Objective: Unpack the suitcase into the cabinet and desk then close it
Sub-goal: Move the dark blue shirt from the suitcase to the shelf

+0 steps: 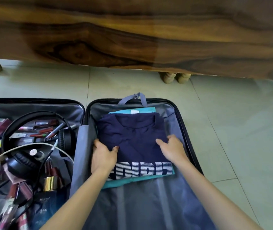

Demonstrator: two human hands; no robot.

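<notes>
Suitcase (184,130): lies open flat on the tiled floor (240,130), both halves up, in front of a dark wooden furniture piece (132,39) on turned legs. I cannot tell from here whether that is the cabinet or the desk.

Right half, contents: folded navy shirt (132,135) with white striped lettering, stacked on a teal shirt (132,180); grey lining is bare below them, and a grey strap (139,97) hangs over the far rim.

Left half, contents: black headphones (21,163), a white cable (24,146), a gold-capped bottle (49,180), and assorted maroon tubes and boxes, all loose and overlapping.

Left hand (103,155): at the shirt's left edge, thumb on top and fingers tucked out of sight at the fold, gripping it.

Right hand (172,149): at the right edge, thumb laid on the cloth and fingers curled over the side, likewise gripping.

Step in hand, as I read it: taking up clothing from the right half. Whether the grip takes in the teal shirt too, I cannot tell. Unpacking looks early; both halves are still loaded.

Next move, my judgement: lift with both hands level so the fold holds, clear the suitcase rim, and carry it to the storage.
</notes>
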